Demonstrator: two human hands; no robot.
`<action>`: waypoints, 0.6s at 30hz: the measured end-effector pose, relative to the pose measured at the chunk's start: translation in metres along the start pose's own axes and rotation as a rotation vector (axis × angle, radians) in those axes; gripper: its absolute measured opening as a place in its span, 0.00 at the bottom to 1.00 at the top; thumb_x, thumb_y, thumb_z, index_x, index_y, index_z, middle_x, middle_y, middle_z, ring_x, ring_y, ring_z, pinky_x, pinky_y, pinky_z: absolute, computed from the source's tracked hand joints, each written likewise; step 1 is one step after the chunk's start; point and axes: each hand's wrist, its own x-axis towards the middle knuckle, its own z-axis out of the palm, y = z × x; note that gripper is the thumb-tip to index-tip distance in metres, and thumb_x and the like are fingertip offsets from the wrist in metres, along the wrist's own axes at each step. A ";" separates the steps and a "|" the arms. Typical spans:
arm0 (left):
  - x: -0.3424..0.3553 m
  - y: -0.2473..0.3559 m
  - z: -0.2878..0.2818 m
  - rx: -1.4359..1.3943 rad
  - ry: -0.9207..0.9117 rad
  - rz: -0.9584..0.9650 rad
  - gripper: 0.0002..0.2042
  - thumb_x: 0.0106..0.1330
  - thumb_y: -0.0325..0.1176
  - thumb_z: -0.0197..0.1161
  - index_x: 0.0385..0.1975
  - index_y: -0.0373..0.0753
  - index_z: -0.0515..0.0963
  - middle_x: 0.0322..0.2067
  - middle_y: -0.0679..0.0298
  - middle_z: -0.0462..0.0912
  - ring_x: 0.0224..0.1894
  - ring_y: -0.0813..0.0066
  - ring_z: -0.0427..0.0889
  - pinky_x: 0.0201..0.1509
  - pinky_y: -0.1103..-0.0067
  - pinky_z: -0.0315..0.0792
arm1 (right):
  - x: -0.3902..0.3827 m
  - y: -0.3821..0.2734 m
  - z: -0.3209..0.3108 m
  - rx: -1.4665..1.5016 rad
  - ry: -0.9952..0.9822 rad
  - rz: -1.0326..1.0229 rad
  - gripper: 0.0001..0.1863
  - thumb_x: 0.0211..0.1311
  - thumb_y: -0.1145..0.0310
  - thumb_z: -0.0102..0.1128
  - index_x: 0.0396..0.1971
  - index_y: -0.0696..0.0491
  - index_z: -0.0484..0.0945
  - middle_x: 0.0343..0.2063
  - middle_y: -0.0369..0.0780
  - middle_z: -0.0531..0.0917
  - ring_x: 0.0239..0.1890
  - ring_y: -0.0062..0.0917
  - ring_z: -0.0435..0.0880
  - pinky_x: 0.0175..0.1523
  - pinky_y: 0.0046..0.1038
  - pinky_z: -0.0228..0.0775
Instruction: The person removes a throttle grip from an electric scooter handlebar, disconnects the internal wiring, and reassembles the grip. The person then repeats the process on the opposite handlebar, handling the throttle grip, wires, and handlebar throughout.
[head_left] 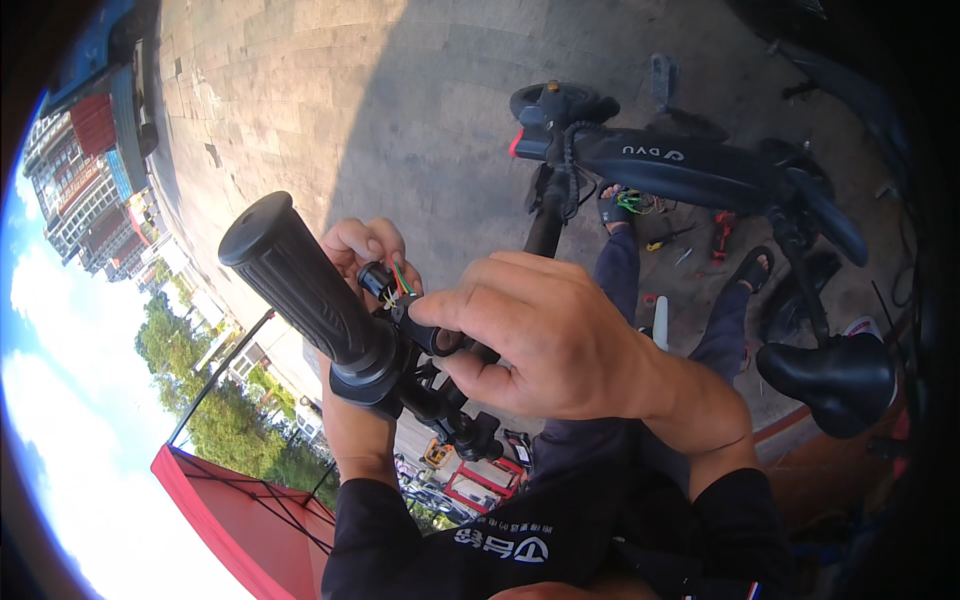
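Observation:
A black handlebar with a ribbed rubber grip runs diagonally through the centre. Behind it, my left hand pinches a small black cylindrical part that has thin green, red and yellow wires coming from it. My right hand reaches over the bar from the right, fingers curled on a black housing beside those wires; its fingertips partly hide the housing. Below them the bar carries a black clamp.
A folding electric bike with a saddle stands at the right. On the pavement lie a red power tool and loose wires near my feet. A red canopy, trees and buildings show at the left.

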 end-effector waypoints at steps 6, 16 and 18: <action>-0.003 0.003 -0.005 -0.115 -0.086 -0.056 0.19 0.59 0.41 0.71 0.38 0.37 0.69 0.37 0.57 0.67 0.31 0.70 0.81 0.34 0.82 0.79 | 0.004 -0.002 0.001 -0.028 -0.088 0.033 0.18 0.38 0.80 0.68 0.35 0.57 0.78 0.21 0.39 0.77 0.24 0.34 0.78 0.28 0.32 0.69; -0.016 -0.002 -0.022 -0.240 -0.043 -0.076 0.25 0.67 0.47 0.61 0.52 0.31 0.69 0.54 0.45 0.67 0.39 0.60 0.83 0.38 0.76 0.82 | 0.004 0.001 0.000 -0.029 -0.125 0.025 0.20 0.38 0.79 0.70 0.36 0.56 0.78 0.21 0.38 0.77 0.23 0.34 0.78 0.28 0.32 0.69; -0.027 0.000 -0.023 -0.141 0.247 -0.004 0.27 0.66 0.50 0.61 0.54 0.32 0.69 0.53 0.45 0.70 0.42 0.58 0.82 0.42 0.73 0.81 | 0.003 0.002 0.001 -0.027 -0.130 0.027 0.20 0.38 0.79 0.70 0.37 0.56 0.78 0.21 0.38 0.77 0.23 0.34 0.78 0.28 0.32 0.69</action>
